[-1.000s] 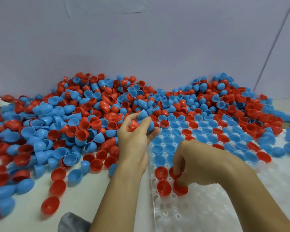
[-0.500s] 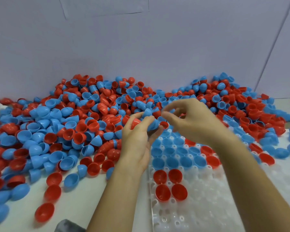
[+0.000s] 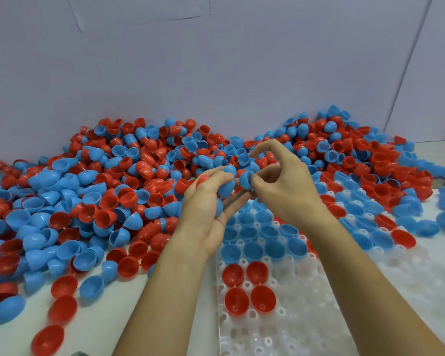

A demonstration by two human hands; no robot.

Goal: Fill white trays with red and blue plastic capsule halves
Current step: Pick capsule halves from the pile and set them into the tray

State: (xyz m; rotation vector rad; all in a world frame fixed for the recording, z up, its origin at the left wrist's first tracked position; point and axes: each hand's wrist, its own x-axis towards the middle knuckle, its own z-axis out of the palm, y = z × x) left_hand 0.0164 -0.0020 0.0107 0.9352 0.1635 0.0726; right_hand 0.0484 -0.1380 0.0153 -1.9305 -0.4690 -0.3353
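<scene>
While both hands meet above the far end of the white plastic tray with round sockets [image 3: 306, 317], the left hand [image 3: 206, 209] has its grip curled around a small clutch of blue plastic capsule halves [image 3: 226, 187], with a bit of a red half showing under its upper fingers. The right hand [image 3: 285, 188] has its grip pinched on one blue plastic capsule half [image 3: 246, 179] between thumb and a finger, right beside the left hand's clutch; its index finger arches up free.

On the tray, the far sockets under and beyond the hands hold rows of blue halves sitting open side up [image 3: 265, 240], with a few red ones among them toward the tray's right edge. Nearer than those rows, at the tray's left edge, four red plastic capsule halves [image 3: 248, 291] sit open side up in a two-by-two block. The sockets nearer than that block and to its right show bare white.

A large loose heap of red and blue plastic capsule halves [image 3: 113, 181] covers the pale counter [image 3: 185, 317] left of the tray and beyond it, up to the grey wall [image 3: 242, 73]. Scattered halves trail along the tray's right side too. A taped paper sheet [image 3: 139, 9] hangs on the wall above the heap.
</scene>
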